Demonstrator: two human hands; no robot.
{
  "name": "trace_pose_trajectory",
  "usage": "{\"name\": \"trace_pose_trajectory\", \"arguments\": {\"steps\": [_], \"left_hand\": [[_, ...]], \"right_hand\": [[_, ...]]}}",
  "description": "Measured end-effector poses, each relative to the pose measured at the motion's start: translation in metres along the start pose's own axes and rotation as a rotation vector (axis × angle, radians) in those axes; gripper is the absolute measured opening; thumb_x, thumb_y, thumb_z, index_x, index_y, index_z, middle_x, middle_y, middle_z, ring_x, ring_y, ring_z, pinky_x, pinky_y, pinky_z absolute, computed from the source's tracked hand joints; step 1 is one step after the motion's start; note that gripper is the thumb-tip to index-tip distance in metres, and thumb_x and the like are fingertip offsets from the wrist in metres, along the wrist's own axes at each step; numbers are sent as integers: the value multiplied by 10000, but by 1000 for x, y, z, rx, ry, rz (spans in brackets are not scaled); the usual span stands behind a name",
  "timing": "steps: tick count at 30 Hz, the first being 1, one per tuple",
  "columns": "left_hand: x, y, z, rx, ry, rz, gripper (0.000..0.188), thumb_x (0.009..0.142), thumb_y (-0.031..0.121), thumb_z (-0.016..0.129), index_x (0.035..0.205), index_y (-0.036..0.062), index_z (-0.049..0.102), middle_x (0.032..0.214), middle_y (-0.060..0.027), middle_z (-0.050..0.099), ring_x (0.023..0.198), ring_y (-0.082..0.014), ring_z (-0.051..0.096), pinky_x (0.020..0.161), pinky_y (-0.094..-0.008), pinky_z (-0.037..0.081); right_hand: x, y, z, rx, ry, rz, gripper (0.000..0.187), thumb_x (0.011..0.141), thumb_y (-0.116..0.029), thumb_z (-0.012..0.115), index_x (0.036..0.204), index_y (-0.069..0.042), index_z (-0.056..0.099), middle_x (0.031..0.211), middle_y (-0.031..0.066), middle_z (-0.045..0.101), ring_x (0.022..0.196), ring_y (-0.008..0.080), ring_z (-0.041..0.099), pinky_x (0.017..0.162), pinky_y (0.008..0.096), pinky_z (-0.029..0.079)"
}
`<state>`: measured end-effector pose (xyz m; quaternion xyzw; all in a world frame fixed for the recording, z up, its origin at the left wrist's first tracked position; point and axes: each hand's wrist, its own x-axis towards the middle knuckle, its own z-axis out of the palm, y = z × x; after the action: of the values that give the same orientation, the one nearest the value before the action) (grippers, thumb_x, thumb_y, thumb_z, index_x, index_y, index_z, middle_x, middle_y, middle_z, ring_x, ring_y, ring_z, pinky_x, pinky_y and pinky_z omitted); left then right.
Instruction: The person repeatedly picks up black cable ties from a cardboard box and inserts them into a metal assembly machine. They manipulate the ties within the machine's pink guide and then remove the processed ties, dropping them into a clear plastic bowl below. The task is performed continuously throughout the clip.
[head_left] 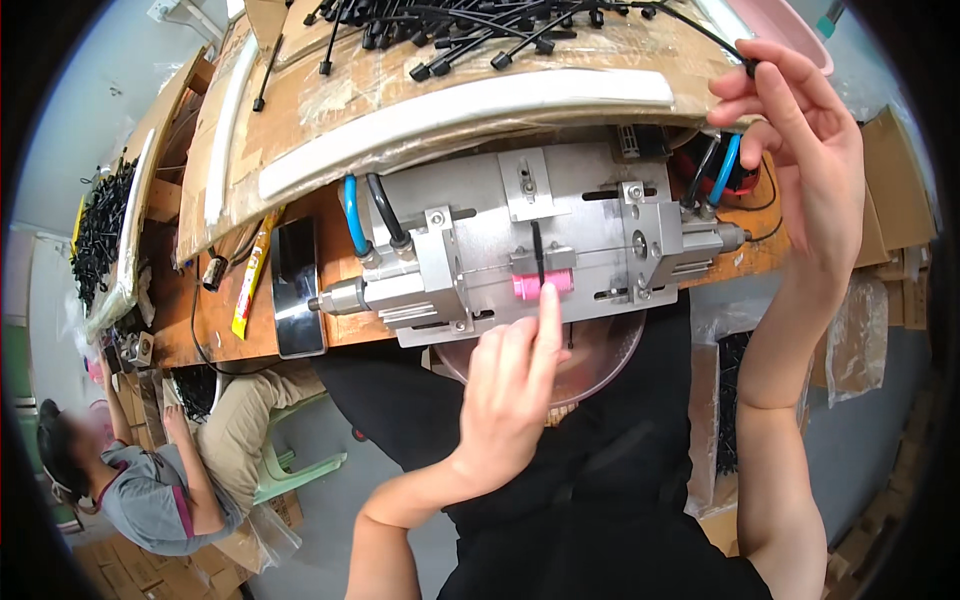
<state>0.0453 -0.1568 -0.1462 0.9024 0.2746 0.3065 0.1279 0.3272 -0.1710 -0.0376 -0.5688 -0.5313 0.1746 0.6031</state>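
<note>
My left hand (507, 395) reaches over the metal fixture (590, 230) with its index finger stretched out and the other fingers curled. That fingertip touches the pink block (543, 284) at the fixture's middle, by the lower end of a thin black rod (538, 250) lying across it. Up at the right, my right hand (815, 140) pinches the end of another thin black rod (700, 32), whose length runs left over the cardboard-covered shelf (400, 115). Metal cylinders (425, 280) with blue and black hoses flank the fixture on both sides.
Black capped rods (480, 35) lie heaped on the shelf. A phone (298, 285) and a yellow packet (253, 275) lie left on the wooden table. A clear bowl (610, 365) sits below the fixture. At the left a co-worker (165, 490) sits near another rod pile (100, 230).
</note>
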Motion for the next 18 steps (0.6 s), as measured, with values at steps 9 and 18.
{"name": "trace_pose_trajectory", "arguments": {"steps": [9,18], "left_hand": [[3,7,22,44,-85,-49,739,746,-10,731,1422,-51,435,968,-110,540,868,-263,523,803,-388,449],[-2,3,-6,8,-139,-122,688,800,23,700,1421,-68,418,1047,-132,534,942,-270,534,832,-367,468]], "right_hand": [[-49,-19,24,-29,111,-155,209,990,-103,570,1146,35,585,1033,192,681,848,180,675,572,222,503],[-147,26,105,-465,-34,-248,570,718,90,759,1259,83,582,933,143,695,661,207,622,592,324,522]]}}
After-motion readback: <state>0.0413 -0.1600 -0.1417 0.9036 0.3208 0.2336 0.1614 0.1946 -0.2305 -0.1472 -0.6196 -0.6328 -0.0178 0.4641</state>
